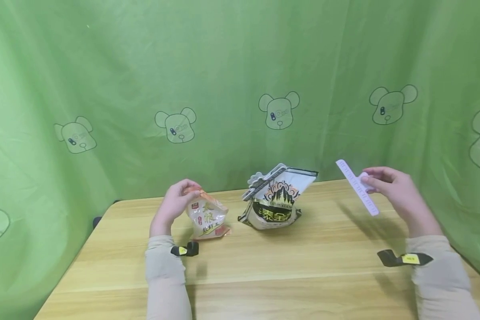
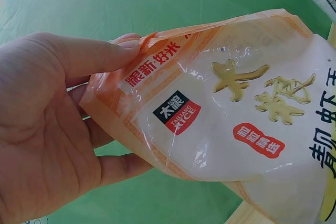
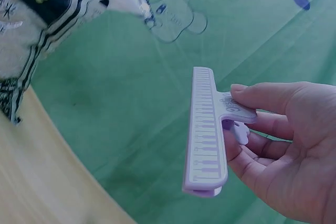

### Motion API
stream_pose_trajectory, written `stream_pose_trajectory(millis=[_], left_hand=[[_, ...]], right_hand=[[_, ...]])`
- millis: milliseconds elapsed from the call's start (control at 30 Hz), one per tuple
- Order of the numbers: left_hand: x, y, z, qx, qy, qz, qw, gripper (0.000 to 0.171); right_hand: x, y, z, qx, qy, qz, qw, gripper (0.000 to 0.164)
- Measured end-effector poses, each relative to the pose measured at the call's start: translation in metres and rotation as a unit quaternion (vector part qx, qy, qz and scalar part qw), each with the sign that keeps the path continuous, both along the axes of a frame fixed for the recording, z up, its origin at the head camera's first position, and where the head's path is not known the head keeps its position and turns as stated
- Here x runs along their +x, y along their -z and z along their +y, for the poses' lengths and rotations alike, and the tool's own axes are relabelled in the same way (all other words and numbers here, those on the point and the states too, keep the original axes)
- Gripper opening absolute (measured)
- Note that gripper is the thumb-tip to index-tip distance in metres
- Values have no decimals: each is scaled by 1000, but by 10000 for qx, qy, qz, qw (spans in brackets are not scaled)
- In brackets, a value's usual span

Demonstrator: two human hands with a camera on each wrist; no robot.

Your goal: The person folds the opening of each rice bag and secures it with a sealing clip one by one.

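My left hand [image 1: 176,202] pinches the top corner of a white and orange rice bag [image 1: 208,218], thumb in front and fingers behind in the left wrist view. The bag's lower edge meets the table. On the right, my right hand [image 1: 398,195] holds a pale purple bag clip [image 1: 358,189] by its handles, up off the table. The clip's long bar bears a piano-key pattern in the right wrist view, and its jaws look closed with nothing between them.
Between the hands stands a white and black bag [image 1: 274,209], its top folded over under a light clip [image 1: 264,182]. A wooden table [image 1: 288,275] lies under everything. Behind it hangs a green curtain [image 1: 232,66] with bear-head prints.
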State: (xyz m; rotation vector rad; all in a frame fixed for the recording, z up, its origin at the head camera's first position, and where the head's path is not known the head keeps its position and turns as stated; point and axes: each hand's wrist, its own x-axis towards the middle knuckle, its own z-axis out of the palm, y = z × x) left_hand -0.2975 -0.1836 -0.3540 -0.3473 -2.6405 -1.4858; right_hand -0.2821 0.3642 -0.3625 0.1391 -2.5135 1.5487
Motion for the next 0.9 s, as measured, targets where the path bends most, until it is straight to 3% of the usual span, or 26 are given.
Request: stream_pose_trajectory(millis=[200,533,900], left_hand=[[1,0,-1,-19,-2,-43,10000,24],[2,-1,-2,-17,20,-98,9999,25],[-1,0,-2,35,23,-115,9999,25]], right_hand=[[12,-19,-11,114,257,86,9996,41],[28,-41,-37,-146,189,446,9987,37],[46,-62,-79,137,155,813,9965,30]])
